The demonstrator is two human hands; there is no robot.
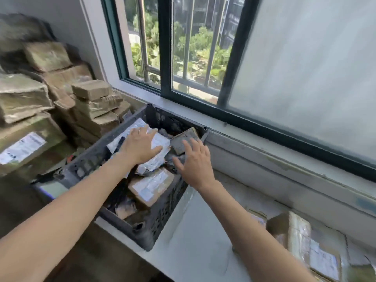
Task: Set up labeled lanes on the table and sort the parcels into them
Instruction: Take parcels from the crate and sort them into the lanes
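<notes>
White mailer (pixel 162 142) in crate (pixel 162 216) is pressed under the flat left hand (pixel 140 147); the spread, empty right hand (pixel 195 163) should be curled round one parcel only.

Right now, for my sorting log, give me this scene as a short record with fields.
place: table under a window
crate: dark plastic crate on the table's left end, holding mixed parcels
left hand: left hand lies flat on a white mailer in the crate, fingers straight
right hand: right hand, fingers spread, over a small brown box at the crate's far right corner; contact unclear
on table: labelled parcels at right
backlog: stacked cartons left of the crate
</notes>
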